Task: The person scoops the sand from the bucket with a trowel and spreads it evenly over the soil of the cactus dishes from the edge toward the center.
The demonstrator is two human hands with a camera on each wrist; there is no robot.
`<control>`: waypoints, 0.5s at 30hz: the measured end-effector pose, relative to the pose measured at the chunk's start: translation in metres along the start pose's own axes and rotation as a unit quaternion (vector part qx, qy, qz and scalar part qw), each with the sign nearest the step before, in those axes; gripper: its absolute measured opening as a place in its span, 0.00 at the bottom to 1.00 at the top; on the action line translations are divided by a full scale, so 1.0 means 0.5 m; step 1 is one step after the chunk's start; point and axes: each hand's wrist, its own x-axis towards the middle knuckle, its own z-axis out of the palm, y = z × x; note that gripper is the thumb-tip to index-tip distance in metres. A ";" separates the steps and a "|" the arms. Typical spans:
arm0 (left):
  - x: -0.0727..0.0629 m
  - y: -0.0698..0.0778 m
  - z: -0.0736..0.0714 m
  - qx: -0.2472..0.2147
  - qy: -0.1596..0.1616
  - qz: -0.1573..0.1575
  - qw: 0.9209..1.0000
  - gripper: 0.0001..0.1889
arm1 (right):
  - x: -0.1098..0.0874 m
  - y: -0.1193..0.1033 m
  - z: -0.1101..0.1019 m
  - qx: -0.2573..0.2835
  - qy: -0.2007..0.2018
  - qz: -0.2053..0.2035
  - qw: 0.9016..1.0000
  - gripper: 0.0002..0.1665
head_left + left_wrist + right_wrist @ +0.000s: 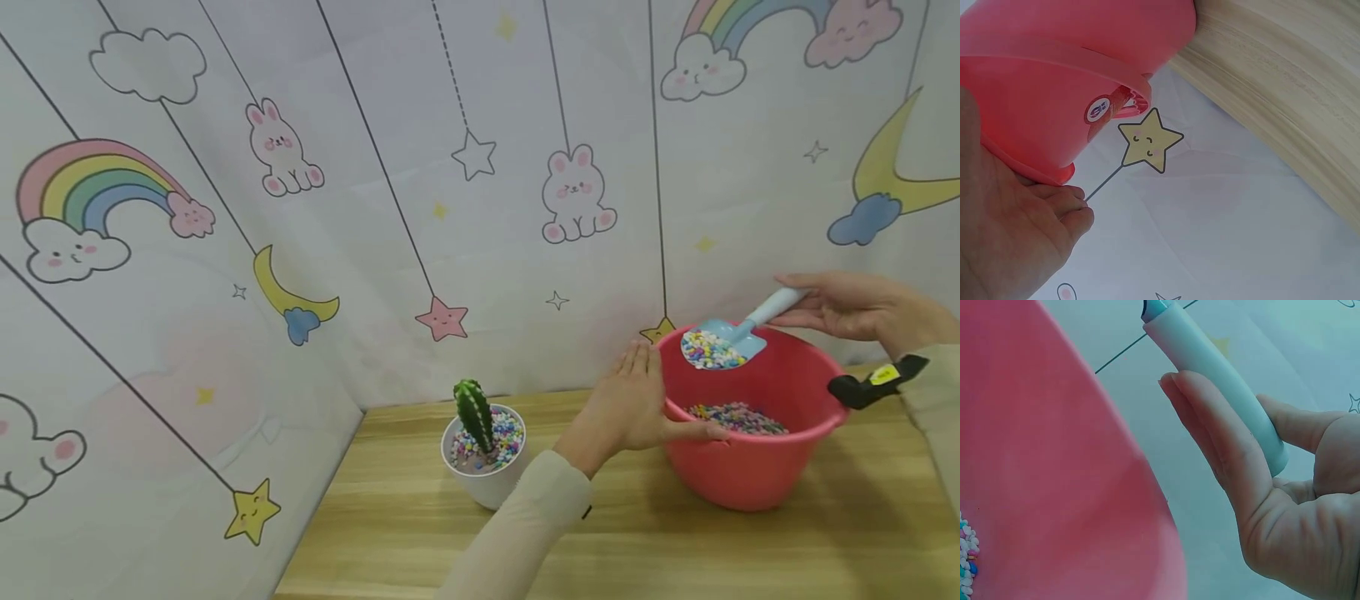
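Note:
A pink bucket (pixel 750 475) stands at the right of the wooden table, small colourful pebbles (pixel 738 418) on its bottom. My left hand (pixel 622 404) holds its left rim, thumb lying over the front edge and fingers along the outside; in the left wrist view the fingertips bend at the rim. With my right hand (pixel 855 304) I grip the pale handle (pixel 1229 394) of a small blue shovel (pixel 750 342) between thumb and fingers. The shovel's blade, loaded with more pebbles (pixel 708 352), is above the bucket's opening near the back rim.
Left of the bucket, a cactus (pixel 474 417) grows in a white pot (pixel 483 487) topped with colourful pebbles. A patterned cloth backdrop (pixel 390 250) rises right behind the table (pixel 390 517) and along its left side. A black strap (pixel 877 383) shows by the right sleeve.

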 end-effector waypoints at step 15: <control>0.006 -0.001 0.011 -0.021 0.004 -0.006 1.000 0.68 | 0.003 -0.001 -0.008 0.012 -0.002 -0.003 1.000 0.16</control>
